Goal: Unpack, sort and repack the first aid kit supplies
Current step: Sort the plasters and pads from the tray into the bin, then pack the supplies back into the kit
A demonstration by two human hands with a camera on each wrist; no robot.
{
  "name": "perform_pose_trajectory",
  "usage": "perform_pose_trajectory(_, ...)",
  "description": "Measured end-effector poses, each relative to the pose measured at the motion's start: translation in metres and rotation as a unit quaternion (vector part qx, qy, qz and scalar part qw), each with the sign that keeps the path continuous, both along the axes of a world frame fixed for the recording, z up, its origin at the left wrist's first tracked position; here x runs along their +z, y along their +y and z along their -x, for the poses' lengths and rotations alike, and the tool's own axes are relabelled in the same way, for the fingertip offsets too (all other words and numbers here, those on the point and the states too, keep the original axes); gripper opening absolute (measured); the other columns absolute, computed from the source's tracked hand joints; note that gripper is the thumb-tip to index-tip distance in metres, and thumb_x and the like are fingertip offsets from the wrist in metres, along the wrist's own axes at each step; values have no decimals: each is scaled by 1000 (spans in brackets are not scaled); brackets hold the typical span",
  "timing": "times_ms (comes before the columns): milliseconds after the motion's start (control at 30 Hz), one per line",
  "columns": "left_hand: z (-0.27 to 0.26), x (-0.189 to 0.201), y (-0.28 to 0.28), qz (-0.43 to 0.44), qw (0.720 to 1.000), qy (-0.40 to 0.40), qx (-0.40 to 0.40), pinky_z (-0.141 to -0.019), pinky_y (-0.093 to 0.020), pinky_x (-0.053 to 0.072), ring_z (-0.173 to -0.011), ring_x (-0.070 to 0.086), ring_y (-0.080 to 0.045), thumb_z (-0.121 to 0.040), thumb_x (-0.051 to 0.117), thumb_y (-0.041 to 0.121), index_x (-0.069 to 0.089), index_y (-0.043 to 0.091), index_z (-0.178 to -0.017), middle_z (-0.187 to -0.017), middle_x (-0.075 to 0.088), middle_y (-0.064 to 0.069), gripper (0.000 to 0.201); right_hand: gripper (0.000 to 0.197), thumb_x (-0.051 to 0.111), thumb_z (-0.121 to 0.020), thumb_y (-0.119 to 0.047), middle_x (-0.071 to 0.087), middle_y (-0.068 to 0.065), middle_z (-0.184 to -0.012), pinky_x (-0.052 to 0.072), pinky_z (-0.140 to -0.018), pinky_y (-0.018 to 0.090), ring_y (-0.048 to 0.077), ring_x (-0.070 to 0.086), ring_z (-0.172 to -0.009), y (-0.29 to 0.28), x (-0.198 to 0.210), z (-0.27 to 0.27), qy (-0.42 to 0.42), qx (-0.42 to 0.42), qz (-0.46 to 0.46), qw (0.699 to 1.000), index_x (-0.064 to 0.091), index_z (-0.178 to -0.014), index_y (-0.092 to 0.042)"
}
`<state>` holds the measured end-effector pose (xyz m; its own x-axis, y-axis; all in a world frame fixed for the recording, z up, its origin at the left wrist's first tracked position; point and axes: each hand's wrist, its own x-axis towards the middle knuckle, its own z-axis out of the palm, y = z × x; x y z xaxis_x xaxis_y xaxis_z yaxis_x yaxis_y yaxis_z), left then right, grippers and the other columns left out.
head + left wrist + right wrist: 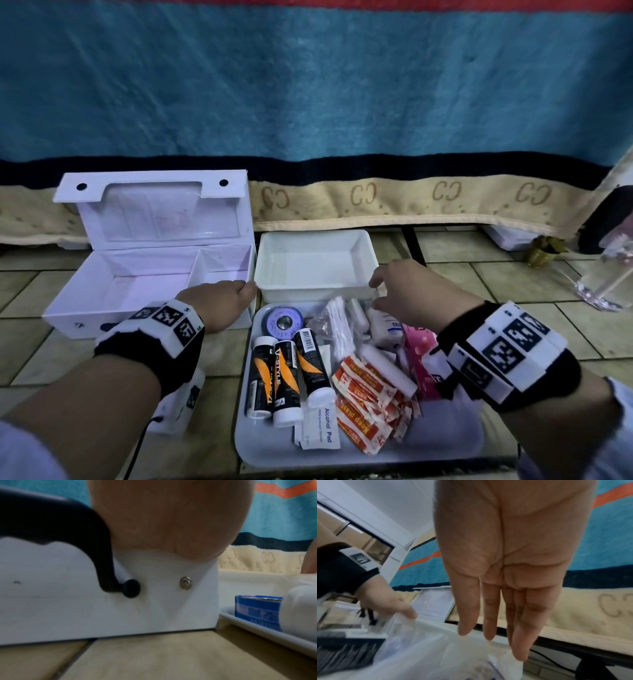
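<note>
The white first aid box (68, 308) stands open at the left, lid up, nothing inside. My left hand (222, 296) holds its front right corner, fingers curled over the rim. In the left wrist view my palm (171, 520) sits above the box's front wall (68, 601). A tray (260, 442) in front of me holds a blue tape roll (282, 320), three black and orange tubes (284, 373), plasters (370, 404), an alcohol pad (325, 428) and a bag of cotton swabs (337, 325). My right hand (380, 291) hovers over the bag (436, 655), fingers (518, 642) straight and holding nothing.
An empty white tub (318, 253) stands behind the tray, beside the box. A blue blanket with a beige border (445, 202) hangs behind. A clear glass (603, 284) and a small brass item (541, 253) stand on the tiled floor at the right.
</note>
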<state>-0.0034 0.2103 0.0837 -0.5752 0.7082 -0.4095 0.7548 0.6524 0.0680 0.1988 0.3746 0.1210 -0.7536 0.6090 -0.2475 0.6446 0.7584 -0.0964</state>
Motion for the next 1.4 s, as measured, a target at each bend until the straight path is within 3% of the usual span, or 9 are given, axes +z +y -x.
perform_pose_trajectory(167,5,-5,0,-6,1000,1,-6,-99,-39,41,-118,50,-27,-102,11,36,42,17,-131,-135,50,-7,46,34,62,-88,-30,63,-2,-116,39,-76,21,15,58,-99,-2,23,-33,126,-65,26,989,60,-121,-22)
perform_pose_trajectory(300,7,-11,-1,-140,989,0,45,-81,-38,45,-96,56,-28,-97,30,39,51,14,-97,-99,58,-7,33,30,64,-84,-37,65,-10,-104,45,-73,21,8,59,-86,-31,21,-49,149,-45,70,985,63,-112,-27)
perform_pose_trajectory(400,-3,-6,-4,-239,967,53,62,-90,-37,45,-109,55,-26,-92,46,42,50,17,-123,-122,57,-6,40,31,62,-85,-40,65,-9,-105,48,-78,23,9,61,-90,-58,15,-45,141,-13,107,984,61,-114,-29)
perform_pose_trajectory(533,-43,15,-26,-347,937,42,3,-102,-37,38,-120,47,-13,-88,54,45,48,25,-129,-132,51,9,46,37,61,-83,-32,57,-6,-119,46,-84,28,15,58,-105,-88,5,-32,145,54,106,982,55,-119,-31)
perform_pose_trajectory(633,-77,25,-51,-242,966,-47,-76,-110,-33,26,-126,27,1,-64,51,77,30,43,-136,-127,28,30,82,58,67,-78,-18,46,-2,-128,45,-92,32,20,50,-117,-94,-7,-18,136,109,90,981,44,-131,-27)
perform_pose_trajectory(767,-90,8,-62,-128,982,-9,-140,-110,-31,14,-136,14,-4,-52,62,79,12,35,-146,-142,19,22,115,73,66,-78,-12,37,-1,-141,36,-105,36,23,35,-125,-96,-22,-6,96,186,49,977,32,-142,-22)
perform_pose_trajectory(1000,-95,-22,-63,-187,971,56,-140,-96,-38,35,-123,45,-15,-49,56,73,39,25,-134,-130,49,11,100,64,63,-82,-12,40,3,-138,32,-106,35,24,30,-127,-98,-27,3,79,209,37,974,35,-139,-16)
perform_pose_trajectory(1200,-99,-18,-64,-229,967,28,-108,-81,-29,35,-105,36,-2,-43,58,72,39,31,-118,-108,57,14,87,67,72,-75,-12,38,5,-130,34,-104,33,24,31,-123,-94,-25,7,66,216,70,972,36,-132,-13)
perform_pose_trajectory(1400,-102,-2,-68,-266,963,7,-39,-101,-28,22,-124,19,4,-46,53,76,29,43,-132,-126,30,28,95,67,81,-61,-16,37,-8,-118,42,-91,26,12,34,-111,-81,-10,3,111,195,163,961,44,-116,-26)
